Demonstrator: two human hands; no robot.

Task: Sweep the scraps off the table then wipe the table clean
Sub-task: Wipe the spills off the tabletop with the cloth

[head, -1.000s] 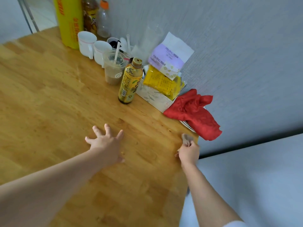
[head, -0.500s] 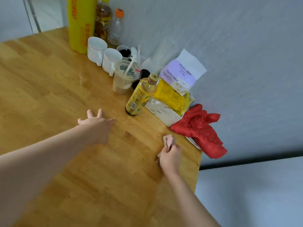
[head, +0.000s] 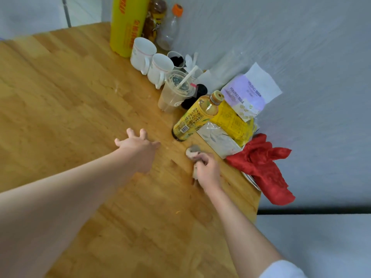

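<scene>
Your right hand [head: 207,170] is clenched around a crumpled wipe [head: 193,151], pressing it to the wooden tabletop [head: 70,101] just in front of the yellow tea bottle [head: 195,117]. Your left hand [head: 138,144] lies flat on the tabletop with fingers spread wide and nothing in it, to the left of that bottle. A red cloth [head: 263,167] drapes over the edge to the bottle's right.

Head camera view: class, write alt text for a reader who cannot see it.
A person's right hand presses a small crumpled cloth onto a wooden table while the left hand rests open beside it. Mugs, an iced drink cup, a yellow bottle and a red rag crowd the wall edge.
</scene>
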